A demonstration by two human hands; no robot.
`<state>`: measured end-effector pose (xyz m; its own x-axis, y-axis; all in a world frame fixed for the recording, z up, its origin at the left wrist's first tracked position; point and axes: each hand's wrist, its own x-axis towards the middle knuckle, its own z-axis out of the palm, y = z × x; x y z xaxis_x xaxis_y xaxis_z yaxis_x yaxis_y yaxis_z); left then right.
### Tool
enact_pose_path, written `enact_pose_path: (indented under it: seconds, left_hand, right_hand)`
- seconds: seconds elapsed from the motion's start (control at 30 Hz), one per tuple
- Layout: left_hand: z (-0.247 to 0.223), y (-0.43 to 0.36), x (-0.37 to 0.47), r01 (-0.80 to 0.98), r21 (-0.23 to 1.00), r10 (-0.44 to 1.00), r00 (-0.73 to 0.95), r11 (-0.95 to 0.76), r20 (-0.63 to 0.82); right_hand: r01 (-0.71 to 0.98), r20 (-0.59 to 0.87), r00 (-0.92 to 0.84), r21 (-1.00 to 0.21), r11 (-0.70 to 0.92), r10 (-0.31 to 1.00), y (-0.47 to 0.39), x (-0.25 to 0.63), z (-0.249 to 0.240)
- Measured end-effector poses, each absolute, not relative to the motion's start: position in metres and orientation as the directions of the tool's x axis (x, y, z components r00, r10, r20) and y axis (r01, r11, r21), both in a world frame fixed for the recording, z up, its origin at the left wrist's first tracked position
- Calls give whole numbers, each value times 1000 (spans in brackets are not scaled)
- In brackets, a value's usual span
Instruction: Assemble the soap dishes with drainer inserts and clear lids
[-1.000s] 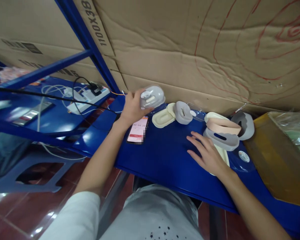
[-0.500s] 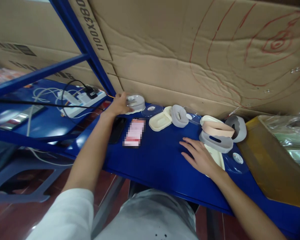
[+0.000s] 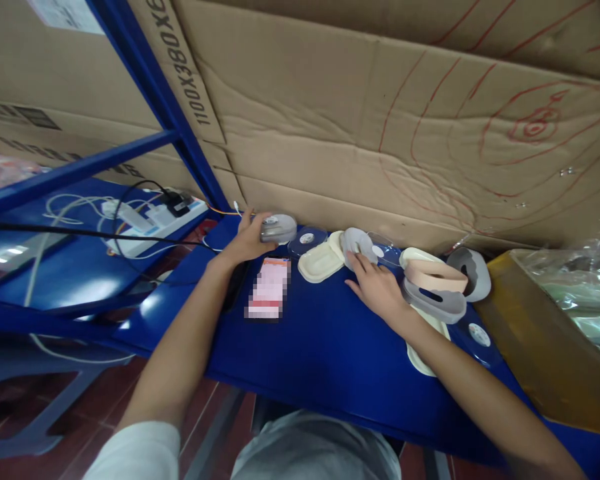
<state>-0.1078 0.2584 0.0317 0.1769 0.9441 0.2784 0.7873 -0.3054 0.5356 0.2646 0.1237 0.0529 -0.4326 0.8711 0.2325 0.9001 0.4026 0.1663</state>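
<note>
My left hand (image 3: 251, 239) is closed on a grey oval box (image 3: 282, 229) by the cardboard at the back of the blue table. My right hand (image 3: 379, 288) reaches to a grey ring-shaped part (image 3: 356, 241), fingers apart and fingertips at its front edge. Between them lie a clear lid with a round label (image 3: 307, 239) and a cream tray (image 3: 321, 262). Farther right, a peach ring (image 3: 436, 275) rests above a grey ring (image 3: 443, 307), beside another grey part (image 3: 475, 273). Part of a cream tray (image 3: 421, 358) shows beneath my right forearm.
A lit phone (image 3: 269, 288) lies on the blue table (image 3: 300, 353), with a dark phone partly under my left wrist. At left are a power strip (image 3: 153, 227) and cables behind a blue frame. A brown carton (image 3: 545, 360) with plastic bags stands at right.
My right hand has moved up and left to the grey ring-shaped part. My left hand stays at the grey box, which now sits slightly farther right. The camera view has tilted up a little.
</note>
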Motion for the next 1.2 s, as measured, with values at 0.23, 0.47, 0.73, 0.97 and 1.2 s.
enact_pose_path:
  seconds: [0.23, 0.47, 0.73, 0.97, 1.2]
  left_hand:
    - [33, 253, -114, 798, 526, 950, 184, -294, 253]
    - [39, 239, -112, 821, 523, 964, 120, -230, 236]
    - [47, 232, -105, 833, 520, 970, 78, -190, 230]
    - [49, 228, -107, 840, 525, 976, 20, -134, 218]
    - [41, 228, -97, 852, 514, 990, 31, -98, 137]
  right_hand:
    - [902, 294, -431, 126, 412, 853, 125, 277, 54]
    - [882, 334, -457, 54, 467, 824, 105, 300, 46]
    - [869, 346, -443, -61, 491, 827, 108, 303, 31]
    - [860, 322, -436, -127, 495, 840, 108, 303, 29]
    - [860, 305, -431, -148, 489, 849, 108, 303, 27]
